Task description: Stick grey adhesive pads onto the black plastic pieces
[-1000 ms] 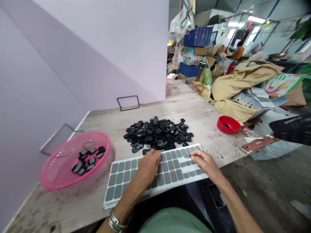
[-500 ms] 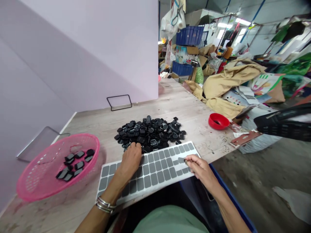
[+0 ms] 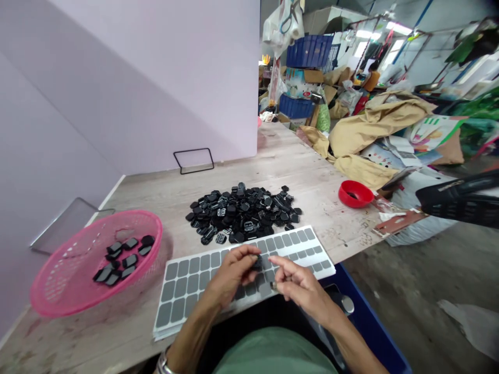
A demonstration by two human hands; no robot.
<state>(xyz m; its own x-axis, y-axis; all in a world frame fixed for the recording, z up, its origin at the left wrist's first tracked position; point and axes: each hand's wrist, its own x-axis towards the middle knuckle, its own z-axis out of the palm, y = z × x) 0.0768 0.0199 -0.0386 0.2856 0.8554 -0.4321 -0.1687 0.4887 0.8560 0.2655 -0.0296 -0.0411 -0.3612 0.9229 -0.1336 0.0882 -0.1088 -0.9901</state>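
A sheet of grey rounded stickers (image 3: pixel 172 289) lies at the table's near edge, under both my hands. Above its middle, my left hand (image 3: pixel 234 271) pinches a small black plastic piece (image 3: pixel 257 263) between thumb and fingers. Close by on the right, my right hand (image 3: pixel 302 285) has thumb and fingers closed on a small metal-looking tool (image 3: pixel 274 285), mostly hidden. A loose grey sticker (image 3: pixel 266 289) shows at its tip, and the index finger points toward the black piece. Behind the sheet lies a heap of similar black pieces (image 3: pixel 244 210).
At left a pink basket (image 3: pixel 50 306) holds several black pieces with grey tops. A red bowl (image 3: pixel 355 195) stands at the right table edge. A black wire frame (image 3: pixel 194 161) rests against the pale partition (image 3: pixel 156 78). Below the table is a blue crate (image 3: pixel 370 324).
My left hand has come back from the heap toward me with a black piece. My right hand has moved left and nearer with the grey sticker, away from the sheet's right part.
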